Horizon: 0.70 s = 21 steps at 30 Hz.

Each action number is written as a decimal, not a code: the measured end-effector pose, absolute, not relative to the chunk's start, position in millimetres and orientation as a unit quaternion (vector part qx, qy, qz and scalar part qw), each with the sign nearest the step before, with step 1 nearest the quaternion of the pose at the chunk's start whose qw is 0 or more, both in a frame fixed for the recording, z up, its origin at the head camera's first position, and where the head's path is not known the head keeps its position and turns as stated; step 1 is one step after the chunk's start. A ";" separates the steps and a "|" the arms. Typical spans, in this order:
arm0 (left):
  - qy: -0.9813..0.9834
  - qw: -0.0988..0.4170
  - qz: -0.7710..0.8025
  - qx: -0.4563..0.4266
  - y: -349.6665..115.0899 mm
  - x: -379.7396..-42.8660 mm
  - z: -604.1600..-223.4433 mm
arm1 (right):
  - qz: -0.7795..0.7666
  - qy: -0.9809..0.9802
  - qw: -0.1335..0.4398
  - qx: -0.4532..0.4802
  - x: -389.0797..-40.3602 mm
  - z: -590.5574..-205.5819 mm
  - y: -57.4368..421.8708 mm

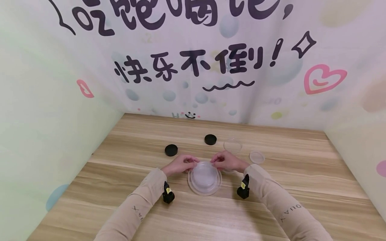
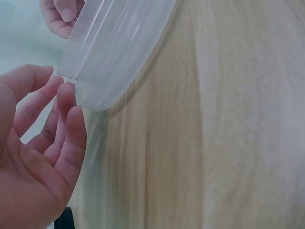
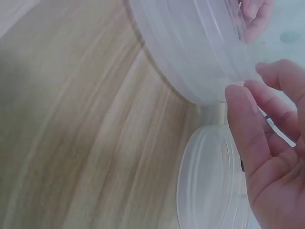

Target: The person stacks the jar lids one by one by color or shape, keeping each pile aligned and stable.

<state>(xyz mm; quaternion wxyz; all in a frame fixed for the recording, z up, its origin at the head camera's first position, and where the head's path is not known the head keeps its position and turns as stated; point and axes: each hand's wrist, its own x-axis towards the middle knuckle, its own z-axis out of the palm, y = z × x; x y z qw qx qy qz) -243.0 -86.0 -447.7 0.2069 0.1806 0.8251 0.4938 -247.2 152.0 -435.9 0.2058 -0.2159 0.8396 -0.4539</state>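
Note:
A clear round plastic dish (image 1: 205,174) sits at the top of a stack of clear round pieces, over a wider clear dish (image 1: 204,192) on the table. At the far left of its rim, my left hand (image 1: 182,163) pinches the edge with thumb and fingertips. My right hand (image 1: 227,161) pinches the far right of the same rim, its thumb (image 3: 242,107) right at the edge. The stacked walls (image 2: 119,52) look frosted from the side. Below the right hand lies another shallow clear dish (image 3: 202,176), partly hidden by that hand in the head view.
Two black round caps (image 1: 171,150) (image 1: 210,139) lie beyond the hands. Behind the right hand are a clear round lid (image 1: 233,145) and a smaller one (image 1: 257,157). The wooden table (image 1: 193,221) meets a printed cloth backdrop (image 1: 187,97) at its far edge.

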 end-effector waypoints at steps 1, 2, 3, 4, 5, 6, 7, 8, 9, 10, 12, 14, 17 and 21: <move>0.826 0.205 0.494 0.178 -86.0 -242.8 -447.4 | -0.454 0.841 0.203 -0.212 -247.0 -436.3 152.4; 0.827 0.203 0.495 0.175 -86.0 -242.8 -447.0 | -0.454 0.842 0.200 -0.210 -246.7 -436.3 152.9; 0.828 0.200 0.495 0.172 -85.9 -242.8 -446.7 | -0.457 0.842 0.197 -0.206 -246.3 -436.3 153.7; 0.828 0.198 0.496 0.169 -86.0 -243.3 -447.1 | -0.459 0.843 0.194 -0.205 -245.7 -435.9 154.7; 0.829 0.196 0.498 0.165 -85.9 -243.6 -447.0 | -0.460 0.843 0.190 -0.204 -245.6 -436.1 156.2; 0.828 0.194 0.500 0.162 -85.9 -244.0 -447.0 | -0.462 0.843 0.186 -0.204 -245.5 -436.0 157.9; 0.828 0.192 0.503 0.158 -85.8 -244.5 -447.0 | -0.465 0.842 0.184 -0.201 -245.0 -435.5 159.4; 0.827 0.191 0.506 0.155 -85.7 -245.2 -446.9 | -0.469 0.841 0.183 -0.197 -244.6 -435.2 161.3; 0.825 0.189 0.511 0.154 -85.6 -246.1 -447.2 | -0.471 0.841 0.181 -0.194 -244.2 -435.0 163.7; 0.823 0.187 0.514 0.153 -85.2 -246.9 -447.0 | -0.475 0.840 0.181 -0.190 -243.6 -434.6 166.0; 0.821 0.182 0.519 0.152 -83.6 -248.5 -445.5 | -0.482 0.838 0.178 -0.182 -242.7 -433.9 171.6; 0.821 0.176 0.521 0.155 -81.0 -250.6 -443.4 | -0.494 0.833 0.176 -0.175 -242.0 -433.1 177.5; 0.825 0.168 0.518 0.151 -74.9 -253.6 -437.9 | -0.507 0.830 0.163 -0.163 -242.3 -431.1 186.7; 0.826 0.169 0.515 0.153 -64.2 -258.4 -428.3 | -0.514 0.834 0.140 -0.145 -243.5 -426.6 196.6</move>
